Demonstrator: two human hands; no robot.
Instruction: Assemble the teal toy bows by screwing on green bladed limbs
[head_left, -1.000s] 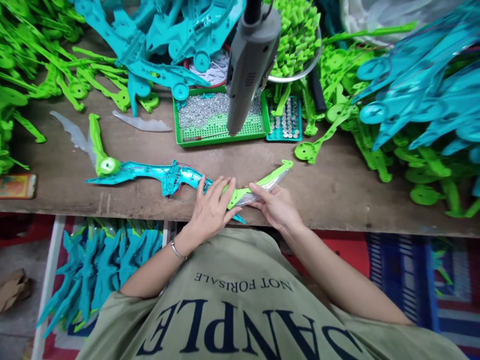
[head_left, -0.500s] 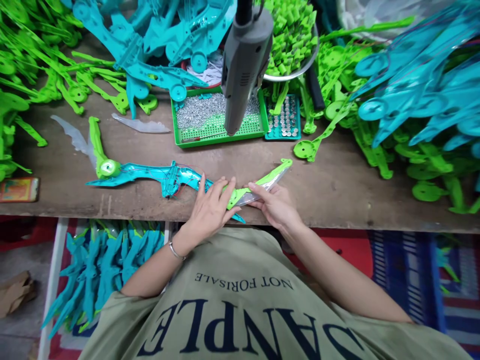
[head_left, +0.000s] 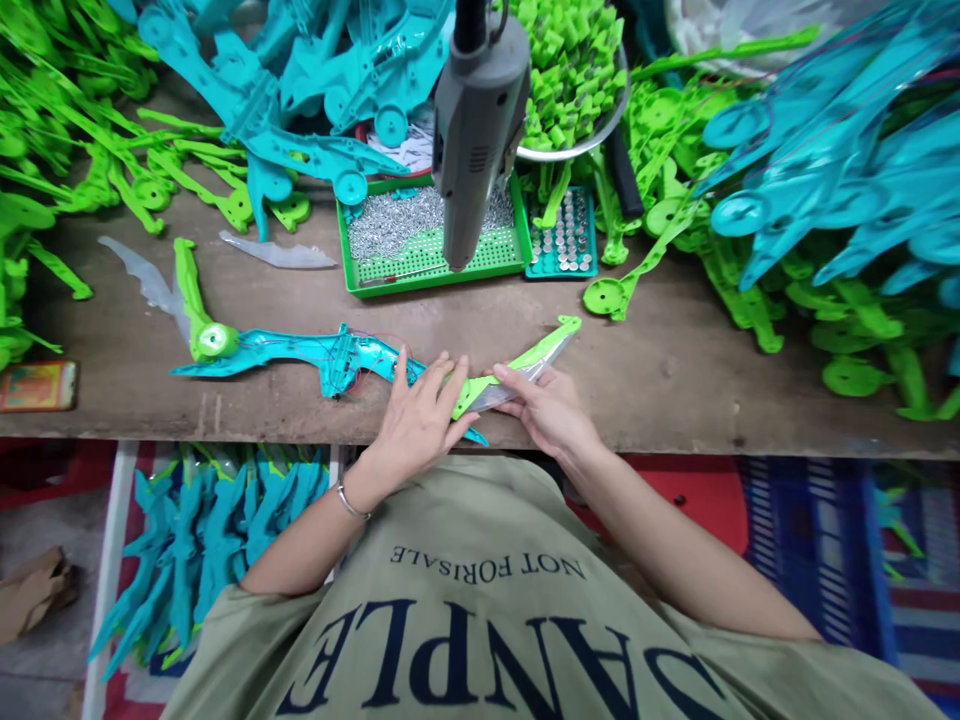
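A long blue plastic bow-shaped piece (head_left: 292,346) lies across the worktable near its front edge, with a green arm (head_left: 193,290) at its left end. My left hand (head_left: 421,408) rests over the right end of the blue piece, its fingers pressed down around the joint with a second green arm (head_left: 551,342). Beneath that green arm runs a clear plastic strip (head_left: 491,398). My right hand (head_left: 551,408) pinches the green arm and the strip between thumb and fingers. The joint itself is hidden under my left hand.
A grey electric screwdriver (head_left: 480,140) hangs above a green tray (head_left: 439,285) of small screws. Beside it sits a small tray (head_left: 562,232) of round metal pieces. Blue parts (head_left: 832,150) and green parts (head_left: 82,120) are piled around. A crate (head_left: 112,580) stands below the table at left.
The view has shifted slightly. Both hands keep the same hold on the pieces, with no clear movement between them.
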